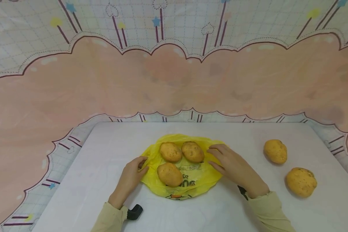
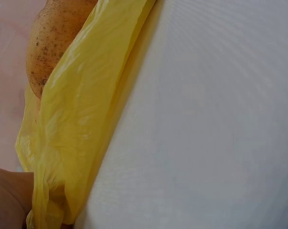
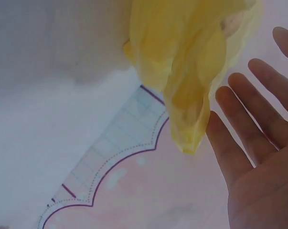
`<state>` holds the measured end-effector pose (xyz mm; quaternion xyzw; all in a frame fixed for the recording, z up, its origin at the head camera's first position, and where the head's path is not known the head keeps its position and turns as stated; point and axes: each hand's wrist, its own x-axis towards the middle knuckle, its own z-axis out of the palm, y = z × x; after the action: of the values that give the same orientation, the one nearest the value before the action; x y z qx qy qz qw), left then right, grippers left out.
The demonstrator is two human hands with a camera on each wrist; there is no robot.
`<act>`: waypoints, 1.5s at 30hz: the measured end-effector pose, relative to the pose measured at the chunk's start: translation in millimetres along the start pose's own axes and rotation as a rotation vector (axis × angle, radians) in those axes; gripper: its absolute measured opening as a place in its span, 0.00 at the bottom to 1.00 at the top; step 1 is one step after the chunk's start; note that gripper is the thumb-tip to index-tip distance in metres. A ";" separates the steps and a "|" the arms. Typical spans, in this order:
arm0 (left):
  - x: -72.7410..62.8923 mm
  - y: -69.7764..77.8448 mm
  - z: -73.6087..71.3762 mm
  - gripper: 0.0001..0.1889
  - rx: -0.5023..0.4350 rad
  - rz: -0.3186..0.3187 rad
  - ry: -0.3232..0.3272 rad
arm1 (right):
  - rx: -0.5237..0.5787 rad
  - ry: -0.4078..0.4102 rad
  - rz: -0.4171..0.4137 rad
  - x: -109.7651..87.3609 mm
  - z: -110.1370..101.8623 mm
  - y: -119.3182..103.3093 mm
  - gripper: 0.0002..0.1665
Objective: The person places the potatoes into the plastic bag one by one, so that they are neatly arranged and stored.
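A yellow plastic bag (image 1: 207, 174) lies spread on the white table, its mouth facing up. Inside it rest three potatoes: one at the back left (image 1: 170, 152), one at the back right (image 1: 193, 152) and one in front (image 1: 169, 174). At the bag's left rim, my left hand (image 1: 132, 171) pinches the thin plastic; the left wrist view shows the yellow film (image 2: 81, 105) over part of the fingers. My right hand (image 1: 230, 163) is at the right rim with its fingers extended; in the right wrist view the spread fingers (image 3: 249, 129) lie beside the bag, holding nothing.
Two more potatoes, one farther back (image 1: 275, 151) and one nearer (image 1: 301, 182), sit on the table (image 1: 84, 187) at the right. A patterned cloth (image 1: 174, 83) covers the background. A black wrist mount (image 1: 135, 212) sticks out by the left sleeve.
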<state>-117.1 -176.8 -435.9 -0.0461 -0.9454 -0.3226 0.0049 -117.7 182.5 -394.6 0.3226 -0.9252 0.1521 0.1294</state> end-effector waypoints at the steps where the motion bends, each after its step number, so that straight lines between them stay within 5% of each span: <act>1: -0.1 -0.1 -0.2 0.18 -0.001 -0.002 0.000 | -0.001 -0.008 0.009 -0.5 -0.5 1.0 0.23; 10: 1.1 -1.3 0.0 0.19 0.012 0.002 -0.001 | -0.012 0.005 0.006 -8.1 -6.6 13.6 0.22; 23: 0.8 -1.6 1.8 0.18 0.011 0.013 0.015 | -0.019 -0.034 0.131 -15.7 -14.8 29.2 0.24; 36: -1.0 -2.1 1.4 0.18 0.017 0.004 0.014 | -0.040 0.023 0.146 -28.4 -21.6 49.7 0.27; 45: -1.3 -2.5 1.4 0.18 0.011 0.012 0.021 | -0.039 -0.024 0.276 -34.3 -25.8 59.6 0.30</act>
<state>-116.0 -178.0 -438.6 -0.0481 -0.9468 -0.3176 0.0169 -126.0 255.5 -394.2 0.1916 -0.9650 0.1465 0.1027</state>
